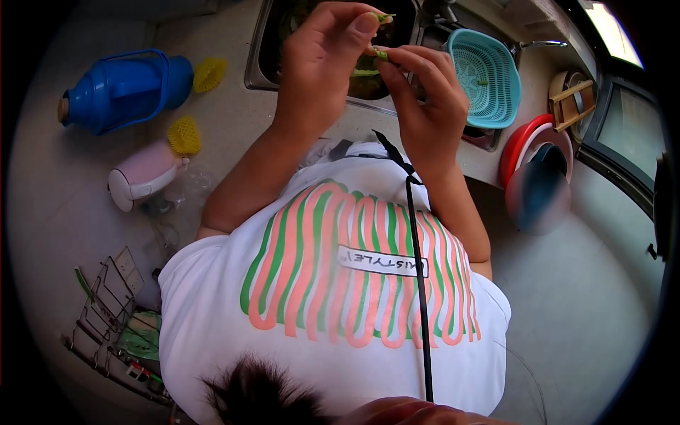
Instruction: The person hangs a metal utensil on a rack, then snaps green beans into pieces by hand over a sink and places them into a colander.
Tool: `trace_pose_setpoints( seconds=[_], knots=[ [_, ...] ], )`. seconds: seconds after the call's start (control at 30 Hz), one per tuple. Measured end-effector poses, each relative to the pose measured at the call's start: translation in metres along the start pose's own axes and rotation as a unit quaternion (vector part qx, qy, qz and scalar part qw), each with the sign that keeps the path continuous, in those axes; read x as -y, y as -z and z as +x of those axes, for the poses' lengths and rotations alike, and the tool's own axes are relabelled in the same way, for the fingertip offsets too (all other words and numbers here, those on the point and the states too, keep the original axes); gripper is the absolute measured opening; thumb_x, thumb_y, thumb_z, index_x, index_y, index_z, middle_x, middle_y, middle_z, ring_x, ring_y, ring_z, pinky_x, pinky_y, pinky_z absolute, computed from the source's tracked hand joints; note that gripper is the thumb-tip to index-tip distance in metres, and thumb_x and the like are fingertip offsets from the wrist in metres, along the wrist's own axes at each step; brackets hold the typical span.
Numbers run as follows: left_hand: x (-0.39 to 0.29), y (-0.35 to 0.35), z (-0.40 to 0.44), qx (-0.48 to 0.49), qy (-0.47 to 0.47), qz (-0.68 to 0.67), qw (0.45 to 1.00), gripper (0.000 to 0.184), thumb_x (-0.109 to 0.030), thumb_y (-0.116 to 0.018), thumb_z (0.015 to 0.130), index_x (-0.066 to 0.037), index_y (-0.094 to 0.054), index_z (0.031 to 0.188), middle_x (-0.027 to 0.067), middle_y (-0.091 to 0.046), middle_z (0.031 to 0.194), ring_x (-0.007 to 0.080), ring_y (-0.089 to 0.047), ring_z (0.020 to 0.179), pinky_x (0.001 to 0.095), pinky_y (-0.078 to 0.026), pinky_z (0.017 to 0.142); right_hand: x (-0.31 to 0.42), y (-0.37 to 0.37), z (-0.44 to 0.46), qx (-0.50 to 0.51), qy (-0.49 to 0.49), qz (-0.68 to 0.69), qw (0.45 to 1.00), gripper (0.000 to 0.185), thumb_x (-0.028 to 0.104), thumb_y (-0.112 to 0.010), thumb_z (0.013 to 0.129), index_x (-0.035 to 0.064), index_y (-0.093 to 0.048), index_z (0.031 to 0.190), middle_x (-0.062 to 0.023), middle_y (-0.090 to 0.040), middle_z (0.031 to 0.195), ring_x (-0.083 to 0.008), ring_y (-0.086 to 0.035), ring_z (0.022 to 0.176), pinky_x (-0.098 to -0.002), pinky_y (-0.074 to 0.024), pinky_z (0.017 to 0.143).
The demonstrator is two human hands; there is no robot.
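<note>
Over the sink [253,67], both hands are raised close together. My left hand [326,53] is closed in a pinch, thumb against fingers, on a small green vegetable piece [384,18]. Just below it, my right hand [432,88] pinches another small green piece [380,54] between thumb and fingers. Whether the two pieces are joined I cannot tell. More greens [365,73] lie in the sink, partly hidden behind the hands. Right of my right hand sits a light-blue strainer basket [517,88], with a bit of green at its bottom.
On the left of the counter are a blue thermos flask [127,92], yellow mesh pieces [209,74] and a pink-and-white kettle [147,172]. A wire rack [95,329] stands lower left. To the right are red and pink basins [520,145], a wooden grater [572,106] and a window [627,117].
</note>
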State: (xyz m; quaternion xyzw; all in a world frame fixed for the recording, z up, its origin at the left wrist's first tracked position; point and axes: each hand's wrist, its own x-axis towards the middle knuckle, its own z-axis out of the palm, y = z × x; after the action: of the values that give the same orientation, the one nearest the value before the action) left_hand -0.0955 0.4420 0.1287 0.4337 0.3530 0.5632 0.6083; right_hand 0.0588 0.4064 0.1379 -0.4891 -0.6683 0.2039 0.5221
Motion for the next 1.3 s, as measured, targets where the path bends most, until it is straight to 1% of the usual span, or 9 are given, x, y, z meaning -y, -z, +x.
trace_pose_setpoints(
  seconds=[0.17,0.23,0.47,0.67,0.8,1.03,1.13,1.2,1.3],
  knots=[
    [-0.010,0.017,0.008,0.061,0.016,-0.064,0.996,0.025,-0.020,-0.063,0.102,-0.001,-0.062,0.119,0.0052,-0.066,0.100,0.0054,-0.058,0.084,0.0199,-0.046,0.073,-0.001,0.004,-0.006,0.013,-0.044,0.065,0.997,0.017,-0.001,-0.074,0.087,0.0019,-0.073,0.104,-0.0090,-0.069,0.100,-0.0162,-0.067,0.075,-0.0258,-0.0543,0.061],
    [-0.028,0.001,-0.001,0.076,0.009,0.136,0.988,0.025,-0.021,-0.069,0.095,-0.002,-0.067,0.110,0.0021,-0.065,0.095,0.0036,-0.057,0.082,0.0183,-0.045,0.073,0.001,0.008,-0.003,0.002,-0.008,0.020,1.000,0.017,-0.002,-0.074,0.087,0.0024,-0.073,0.104,-0.0089,-0.069,0.101,-0.0172,-0.067,0.075,-0.0258,-0.0543,0.062],
    [-0.030,-0.002,-0.010,0.066,-0.040,0.292,0.953,0.014,-0.015,-0.071,0.094,-0.002,-0.073,0.099,0.0010,-0.070,0.080,0.0051,-0.063,0.074,0.0206,-0.050,0.066,-0.012,0.013,0.006,-0.001,0.135,-0.085,0.987,0.022,-0.004,-0.074,0.085,0.0040,-0.073,0.106,-0.0086,-0.070,0.099,-0.0199,-0.068,0.079,-0.0251,-0.0546,0.064],
    [-0.029,-0.002,-0.010,0.077,-0.070,0.362,0.927,0.015,-0.016,-0.070,0.095,-0.004,-0.072,0.103,0.0012,-0.068,0.080,0.0049,-0.061,0.072,0.0208,-0.049,0.064,0.000,0.015,-0.003,0.026,-0.013,0.028,0.999,0.020,-0.006,-0.069,0.090,0.0020,-0.072,0.108,-0.0086,-0.071,0.102,-0.0177,-0.070,0.091,-0.0248,-0.0556,0.074],
    [-0.023,-0.002,-0.010,0.069,-0.058,0.360,0.929,0.016,-0.017,-0.068,0.097,-0.004,-0.069,0.106,0.0000,-0.066,0.081,0.0049,-0.057,0.072,0.0208,-0.047,0.064,-0.003,0.011,-0.008,0.013,-0.142,0.275,0.951,0.021,-0.001,-0.060,0.099,-0.0052,-0.062,0.120,-0.0115,-0.071,0.108,-0.0186,-0.072,0.095,-0.0261,-0.0567,0.087],
    [-0.014,0.010,-0.006,0.051,-0.012,0.331,0.942,0.019,-0.019,-0.073,0.096,-0.002,-0.069,0.106,-0.0028,-0.063,0.081,0.0038,-0.055,0.075,0.0190,-0.045,0.068,-0.019,0.032,-0.014,-0.031,-0.178,0.403,0.897,0.025,0.006,-0.060,0.102,-0.0038,-0.061,0.124,-0.0148,-0.070,0.118,-0.0220,-0.072,0.102,-0.0301,-0.0573,0.091],
    [-0.013,0.012,-0.003,0.072,0.012,0.287,0.955,0.013,-0.009,-0.070,0.095,-0.001,-0.067,0.105,-0.0001,-0.064,0.091,0.0041,-0.055,0.081,0.0188,-0.045,0.074,-0.036,0.054,-0.019,-0.176,-0.161,0.128,0.963,0.028,0.009,-0.068,0.097,0.0019,-0.064,0.124,-0.0122,-0.072,0.113,-0.0205,-0.073,0.100,-0.0282,-0.0562,0.091],
    [-0.011,0.015,-0.001,0.097,0.026,0.254,0.962,0.017,-0.004,-0.064,0.095,0.000,-0.062,0.112,0.0024,-0.063,0.097,0.0061,-0.056,0.087,0.0208,-0.045,0.080,-0.050,0.075,-0.021,-0.220,-0.159,-0.213,0.939,0.033,0.012,-0.072,0.095,0.0067,-0.065,0.126,-0.0099,-0.072,0.111,-0.0195,-0.072,0.097,-0.0252,-0.0559,0.088],
    [0.006,0.022,-0.001,0.124,0.032,0.166,0.978,0.037,0.000,-0.061,0.091,0.001,-0.052,0.127,0.0085,-0.064,0.102,0.0125,-0.060,0.091,0.0256,-0.048,0.083,-0.064,0.089,-0.023,-0.203,-0.137,-0.361,0.900,0.034,0.013,-0.074,0.093,0.0072,-0.067,0.125,-0.0077,-0.071,0.107,-0.0186,-0.071,0.094,-0.0244,-0.0558,0.082]
  ],
)
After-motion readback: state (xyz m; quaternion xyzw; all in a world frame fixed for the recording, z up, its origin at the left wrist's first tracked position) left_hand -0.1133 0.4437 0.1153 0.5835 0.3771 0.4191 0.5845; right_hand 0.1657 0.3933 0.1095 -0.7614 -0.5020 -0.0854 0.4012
